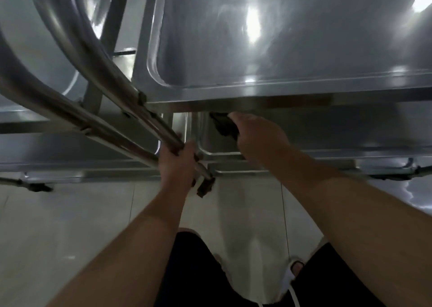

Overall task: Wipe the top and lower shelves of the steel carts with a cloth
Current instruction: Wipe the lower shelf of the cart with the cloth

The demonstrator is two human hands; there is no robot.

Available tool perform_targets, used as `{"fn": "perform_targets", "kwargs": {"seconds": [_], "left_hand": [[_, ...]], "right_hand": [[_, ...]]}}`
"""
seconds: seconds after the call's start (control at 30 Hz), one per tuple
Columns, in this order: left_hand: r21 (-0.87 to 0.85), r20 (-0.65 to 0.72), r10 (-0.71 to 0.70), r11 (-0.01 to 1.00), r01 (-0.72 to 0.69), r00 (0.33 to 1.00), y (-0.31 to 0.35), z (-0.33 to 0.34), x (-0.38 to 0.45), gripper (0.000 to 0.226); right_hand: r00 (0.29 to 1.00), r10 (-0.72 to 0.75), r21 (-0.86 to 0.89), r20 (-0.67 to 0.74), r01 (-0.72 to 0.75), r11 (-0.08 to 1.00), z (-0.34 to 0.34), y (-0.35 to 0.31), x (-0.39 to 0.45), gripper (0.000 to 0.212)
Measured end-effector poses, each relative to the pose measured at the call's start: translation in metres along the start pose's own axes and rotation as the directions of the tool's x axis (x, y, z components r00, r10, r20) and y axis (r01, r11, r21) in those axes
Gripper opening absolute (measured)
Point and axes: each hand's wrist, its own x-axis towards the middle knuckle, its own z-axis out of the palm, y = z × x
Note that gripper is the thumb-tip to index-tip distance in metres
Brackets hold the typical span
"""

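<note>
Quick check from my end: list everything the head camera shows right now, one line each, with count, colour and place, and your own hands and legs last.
top shelf: one, shiny steel, upper right, glare spots on it.
lower shelf: one, steel, in shadow under the top shelf, right of centre.
cart frame tubes: a pair, steel, running diagonally from upper left to centre.
neighbouring cart shelf: one, steel, left side.
cloth: one, dark, on the lower shelf at its left end.
floor: pale tiles, bottom half.
left hand: one, gripping the cart frame tubes at centre.
right hand: one, holding the cloth under the top shelf.
legs in black shorts: two, bottom centre.
</note>
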Motion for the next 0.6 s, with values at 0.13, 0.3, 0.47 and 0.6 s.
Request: {"fn": "perform_targets", "kwargs": {"seconds": [0.13, 0.3, 0.47, 0.6], "left_hand": [[-0.107, -0.014, 0.125, 0.986, -0.126, 0.992, -0.013, 0.013, 0.017, 0.015], [-0.283, -0.12, 0.145, 0.943, -0.173, 0.982, -0.03, 0.028, 0.029, 0.034], [-0.306, -0.166, 0.18, 0.925, -0.224, 0.97, -0.031, 0.034, 0.034, 0.039], [-0.256, -0.177, 0.201, 0.936, -0.242, 0.963, -0.031, 0.032, 0.033, 0.045]], "right_hand": [[0.991, -0.093, 0.017, -0.1, 0.095, 0.995, 0.033, -0.01, 0.03, 0.043], [0.949, -0.271, 0.156, 0.16, 0.247, 0.956, 0.096, -0.028, 0.043, 0.052], [0.952, -0.3, -0.018, 0.064, 0.302, 0.953, 0.12, -0.026, 0.032, 0.069], [0.957, -0.284, -0.158, 0.064, 0.29, 0.944, 0.115, -0.001, 0.011, 0.057]]}}
